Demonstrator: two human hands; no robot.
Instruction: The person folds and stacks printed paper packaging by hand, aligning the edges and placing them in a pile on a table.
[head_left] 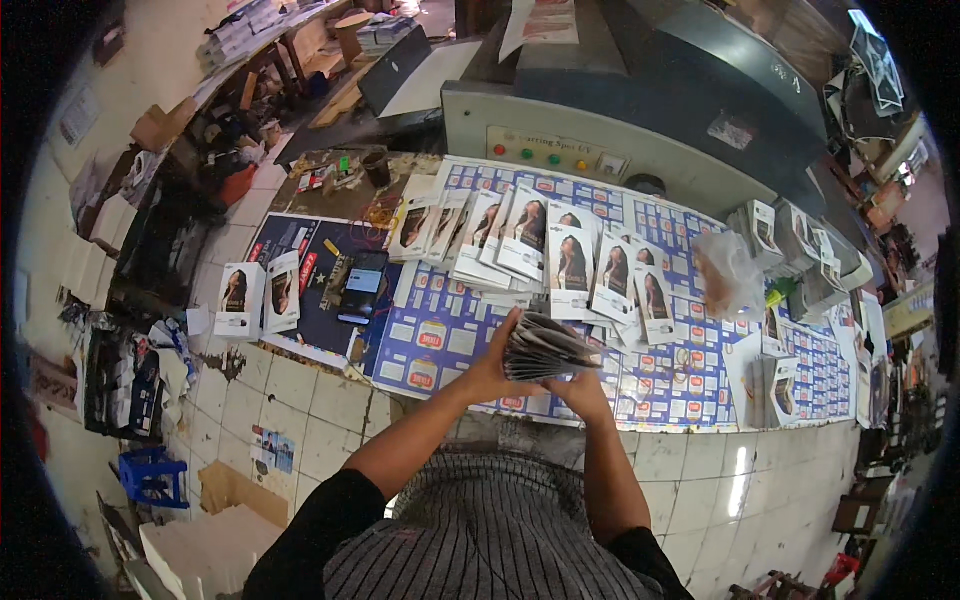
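Between my two hands is a thick stack of printed cards [545, 350], held edge-up over the near side of the table, its dark edges fanned a little. My left hand [490, 372] is closed round the stack's left side, with the thumb up along it. My right hand [582, 392] grips its lower right corner. Just beyond lie overlapping white printed packs [570, 270], each with a picture of long dark hair. More of these packs [525, 235] spread to the left in a slanting row.
A phone [362, 287] lies on a dark sheet left of the packs. On the right are a clear plastic bag [728, 275] and bundled packs [785, 235]. Two pack stacks [240, 300] sit at the left edge. A large grey machine [600, 120] with coloured buttons stands behind the table.
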